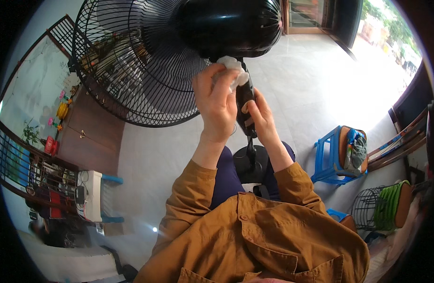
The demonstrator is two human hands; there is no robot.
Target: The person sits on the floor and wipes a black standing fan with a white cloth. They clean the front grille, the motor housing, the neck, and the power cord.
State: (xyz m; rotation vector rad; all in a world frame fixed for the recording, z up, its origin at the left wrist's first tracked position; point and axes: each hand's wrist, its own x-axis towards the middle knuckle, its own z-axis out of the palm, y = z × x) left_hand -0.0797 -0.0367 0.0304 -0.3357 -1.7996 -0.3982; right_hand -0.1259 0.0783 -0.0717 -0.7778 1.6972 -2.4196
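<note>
A black pedestal fan stands before me, its wire guard at the upper left and its glossy motor housing at the top. My left hand pinches a crumpled white tissue or cloth against the top of the fan's black neck, just below the housing. Around the lower part of that neck, my right hand is closed, thumb on the near face. Below it, the thin pole runs down to a round black base between my knees.
On the right stands a blue plastic stool with a bagged item on its brown seat. A wire basket-like frame with green wrapping is below it. Brown cabinets line the left side, near a white box with cables. A doorway opens at the upper right.
</note>
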